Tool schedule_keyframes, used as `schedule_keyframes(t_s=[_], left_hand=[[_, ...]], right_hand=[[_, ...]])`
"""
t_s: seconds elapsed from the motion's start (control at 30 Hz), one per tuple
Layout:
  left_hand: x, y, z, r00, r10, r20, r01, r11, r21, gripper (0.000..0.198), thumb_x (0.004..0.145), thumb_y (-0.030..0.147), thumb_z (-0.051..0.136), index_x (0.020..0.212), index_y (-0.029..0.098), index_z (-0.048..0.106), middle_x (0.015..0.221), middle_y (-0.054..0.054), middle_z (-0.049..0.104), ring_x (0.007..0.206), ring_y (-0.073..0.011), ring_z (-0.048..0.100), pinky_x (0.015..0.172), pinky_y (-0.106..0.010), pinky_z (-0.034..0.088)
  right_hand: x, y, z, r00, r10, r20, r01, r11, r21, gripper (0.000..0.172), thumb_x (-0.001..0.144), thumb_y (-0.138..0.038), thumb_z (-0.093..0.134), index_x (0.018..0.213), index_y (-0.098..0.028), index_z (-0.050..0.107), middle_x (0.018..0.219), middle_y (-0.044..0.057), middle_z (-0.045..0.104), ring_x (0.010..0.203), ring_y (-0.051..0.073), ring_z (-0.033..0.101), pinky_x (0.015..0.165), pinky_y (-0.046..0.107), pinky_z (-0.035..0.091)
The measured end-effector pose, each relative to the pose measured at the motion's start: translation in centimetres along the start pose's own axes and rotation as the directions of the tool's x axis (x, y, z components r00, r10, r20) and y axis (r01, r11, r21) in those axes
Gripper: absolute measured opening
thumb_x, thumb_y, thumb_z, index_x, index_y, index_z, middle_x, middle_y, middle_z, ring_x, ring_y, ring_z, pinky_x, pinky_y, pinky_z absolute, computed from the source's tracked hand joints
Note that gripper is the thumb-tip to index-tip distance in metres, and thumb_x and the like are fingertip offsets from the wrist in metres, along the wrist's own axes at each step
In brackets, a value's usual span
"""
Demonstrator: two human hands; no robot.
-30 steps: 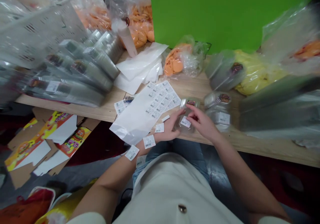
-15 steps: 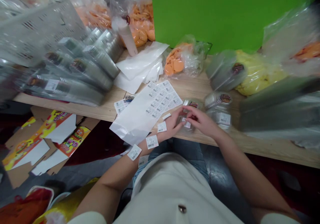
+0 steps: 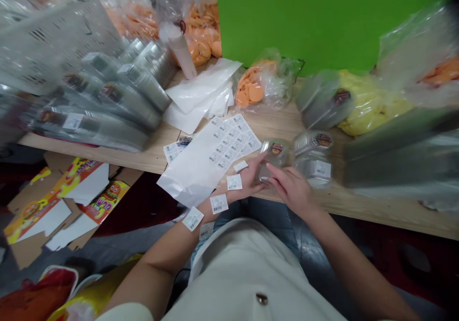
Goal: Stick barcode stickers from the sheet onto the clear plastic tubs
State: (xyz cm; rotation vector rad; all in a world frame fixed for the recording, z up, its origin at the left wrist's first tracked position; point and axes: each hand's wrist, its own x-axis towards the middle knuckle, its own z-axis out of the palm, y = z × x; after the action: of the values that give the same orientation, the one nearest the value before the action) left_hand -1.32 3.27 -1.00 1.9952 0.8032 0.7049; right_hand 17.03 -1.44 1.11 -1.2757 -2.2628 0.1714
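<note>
My left hand (image 3: pixel 251 175) lies against the left side of a clear plastic container (image 3: pixel 274 152) near the table's front edge, its thumb and fingers apart around it. Labels (image 3: pixel 219 203) with barcodes are stuck along my left hand and forearm. Over the container's near right side is my right hand (image 3: pixel 296 189), fingers bent; a small white label (image 3: pixel 264 178) shows near its fingertips, too small to tell if pinched. A round picture sticker (image 3: pixel 276 149) is on the container's far part. Left of it rests a sheet of barcode labels (image 3: pixel 231 141).
Labelled containers (image 3: pixel 319 168) stand just right of my hands, with long stacks (image 3: pixel 401 156) beyond. Container stacks (image 3: pixel 93 127) fill the left. Behind are a bag of orange pieces (image 3: pixel 251 89), a yellow bag (image 3: pixel 376 103) and a bottle (image 3: pixel 183 55). Flattened cartons (image 3: pixel 68 206) lie below left.
My right hand has moved down and slightly right, away from my left fingertips, uncovering the round sticker. The label on the container's near side now appears as a thin white edge.
</note>
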Motion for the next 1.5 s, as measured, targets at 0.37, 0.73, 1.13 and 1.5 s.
schedule_keyframes(t_s=[0.37, 0.73, 1.13, 1.5], left_hand=[[0.2, -0.7, 0.5, 0.999, -0.039, -0.021, 0.041, 0.997, 0.066, 0.088, 0.07, 0.021, 0.066, 0.141, 0.019, 0.015, 0.134, -0.013, 0.042, 0.125, -0.0287, 0.04, 0.106, -0.045, 0.032], [0.0, -0.8, 0.0, 0.999, 0.039, 0.028, -0.038, 0.999, -0.039, 0.085, 0.072, 0.027, 0.062, 0.14, 0.015, 0.013, 0.136, -0.019, 0.038, 0.126, -0.0301, 0.039, 0.105, -0.047, 0.029], [-0.2, -1.5, 0.0, 0.996, 0.088, 0.034, -0.087, 0.996, -0.006, 0.083, 0.075, 0.027, 0.058, 0.142, 0.015, 0.01, 0.139, -0.017, 0.036, 0.129, -0.0287, 0.035, 0.108, -0.046, 0.026], [0.3, -0.3, -0.2, 0.999, -0.043, 0.005, 0.043, 0.999, -0.002, 0.052, 0.09, 0.03, 0.038, 0.137, 0.015, 0.024, 0.135, -0.014, 0.044, 0.126, -0.0229, 0.04, 0.107, -0.044, 0.029]], right_hand=[[-1.7, -0.8, -1.6, 0.853, 0.344, -0.394, -0.304, 0.939, 0.163, 0.053, 0.082, -0.019, 0.056, 0.131, -0.027, 0.04, 0.084, 0.002, 0.065, 0.074, 0.015, 0.059, 0.068, 0.03, 0.049], [2.2, 2.2, 1.6, 0.859, 0.434, 0.272, -0.508, 0.659, 0.554, 0.055, 0.082, -0.026, 0.05, 0.134, -0.023, 0.034, 0.076, -0.001, 0.058, 0.065, 0.012, 0.054, 0.065, 0.029, 0.046], [2.8, 2.7, 1.1, 0.867, 0.34, 0.363, -0.492, 0.691, 0.529, 0.058, 0.082, -0.026, 0.05, 0.136, -0.025, 0.03, 0.078, -0.002, 0.055, 0.064, 0.012, 0.051, 0.063, 0.027, 0.044], [3.0, 2.8, 1.0, 0.883, 0.315, 0.347, -0.451, 0.772, 0.448, 0.056, 0.084, -0.025, 0.048, 0.137, -0.024, 0.03, 0.079, -0.001, 0.057, 0.066, 0.013, 0.053, 0.064, 0.028, 0.044]])
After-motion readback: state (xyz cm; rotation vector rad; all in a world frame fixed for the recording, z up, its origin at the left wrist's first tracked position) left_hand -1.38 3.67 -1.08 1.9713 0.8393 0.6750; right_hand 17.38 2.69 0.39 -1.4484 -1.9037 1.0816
